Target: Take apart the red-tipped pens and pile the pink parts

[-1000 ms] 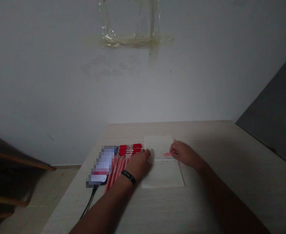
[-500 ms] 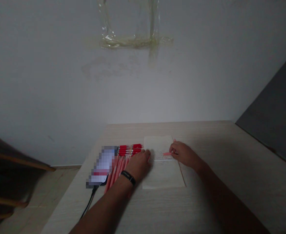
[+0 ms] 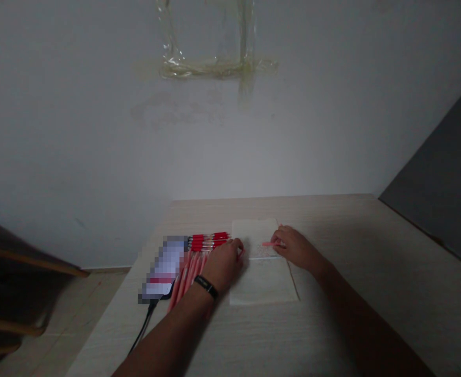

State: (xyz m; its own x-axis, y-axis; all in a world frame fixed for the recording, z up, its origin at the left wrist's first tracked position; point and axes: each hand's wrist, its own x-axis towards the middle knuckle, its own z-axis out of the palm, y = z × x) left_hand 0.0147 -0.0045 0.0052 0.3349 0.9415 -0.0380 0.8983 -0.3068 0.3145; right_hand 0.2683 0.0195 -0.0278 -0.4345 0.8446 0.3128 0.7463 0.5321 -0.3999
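Resting near the desk's left edge, the left hand lies over a row of red pens, fingers bent; whether they grip one is unclear. Just right, over the white paper, the right hand pinches a pink pen. Beyond, old tape clings to the wall.

The row of pens is showing bright red caps and pale pink barrels. The single pen over the paper is looking pink-red, while the paper is appearing plain white with faint reddish marks. The surface is showing light beige wood grain. The wristband and the cable are looking black. The wall is appearing grey-white, carrying yellowish tape.
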